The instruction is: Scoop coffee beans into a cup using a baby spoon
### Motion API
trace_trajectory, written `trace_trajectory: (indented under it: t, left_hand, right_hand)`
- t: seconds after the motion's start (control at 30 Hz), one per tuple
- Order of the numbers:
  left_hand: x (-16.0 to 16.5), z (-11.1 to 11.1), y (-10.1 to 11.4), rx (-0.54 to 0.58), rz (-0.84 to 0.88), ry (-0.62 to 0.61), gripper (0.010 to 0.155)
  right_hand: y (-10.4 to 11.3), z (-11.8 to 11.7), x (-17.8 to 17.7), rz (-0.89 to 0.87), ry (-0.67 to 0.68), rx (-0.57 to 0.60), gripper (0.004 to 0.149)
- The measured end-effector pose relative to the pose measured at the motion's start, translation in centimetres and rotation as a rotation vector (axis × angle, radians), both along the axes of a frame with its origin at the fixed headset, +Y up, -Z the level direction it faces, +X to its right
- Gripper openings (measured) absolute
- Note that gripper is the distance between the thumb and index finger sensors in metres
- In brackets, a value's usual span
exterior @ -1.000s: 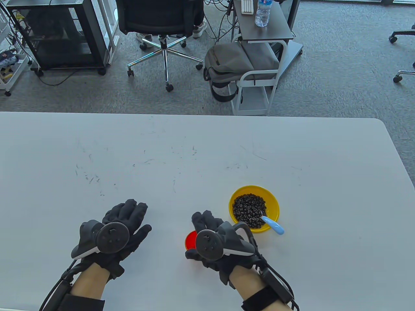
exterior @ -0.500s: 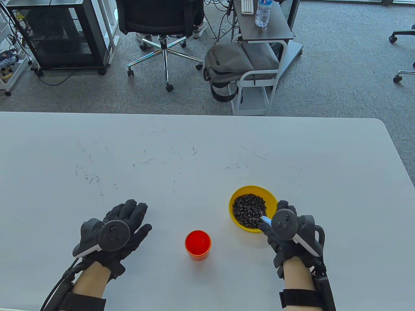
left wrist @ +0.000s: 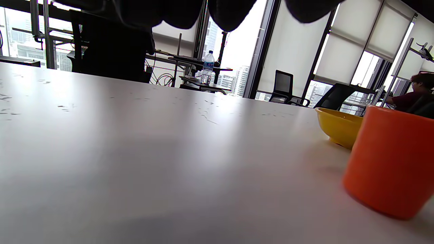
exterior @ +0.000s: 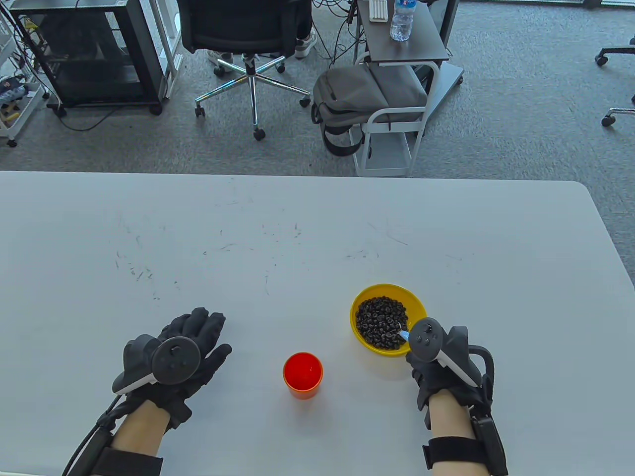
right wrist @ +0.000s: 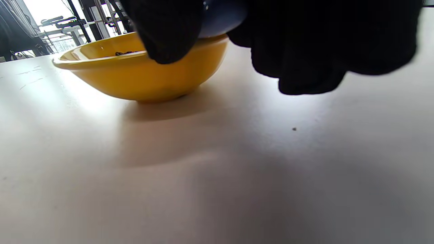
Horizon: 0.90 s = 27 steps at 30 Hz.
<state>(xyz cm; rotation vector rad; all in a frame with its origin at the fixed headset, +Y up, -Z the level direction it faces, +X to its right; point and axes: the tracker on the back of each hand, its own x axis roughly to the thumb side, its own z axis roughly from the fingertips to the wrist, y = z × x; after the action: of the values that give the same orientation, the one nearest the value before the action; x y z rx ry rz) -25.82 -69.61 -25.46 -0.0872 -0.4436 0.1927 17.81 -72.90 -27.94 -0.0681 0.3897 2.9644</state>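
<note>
Step in hand: taking up the baby spoon, which lies in the yellow bowl of coffee beans. My right hand closes round its blue handle; firmness of hold cannot be told. My left hand rests flat, holding nothing. Next: load beans, carry level to the orange cup.

Left hand lies flat, palm down, fingers extended and slightly spread. Right hand is curled, fingers closed around the baby spoon handle, knuckles facing up.
</note>
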Motion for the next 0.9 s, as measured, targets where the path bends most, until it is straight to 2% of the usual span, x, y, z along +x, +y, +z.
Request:
trace_trajectory:
  t: [0.43, 0.9]
  left_hand:
    - [0.0, 0.0, -0.1, -0.013, 0.015, -0.002, 0.067]
    - [0.0, 0.0, -0.1, -0.011, 0.015, 0.001, 0.067]
  right_hand:
    - [-0.1, 0.1, 0.4, -0.01, -0.023, 0.06, 0.058]
    - [-0.7, 0.3, 2.5, -0.222, -0.123, 0.052, 0.057]
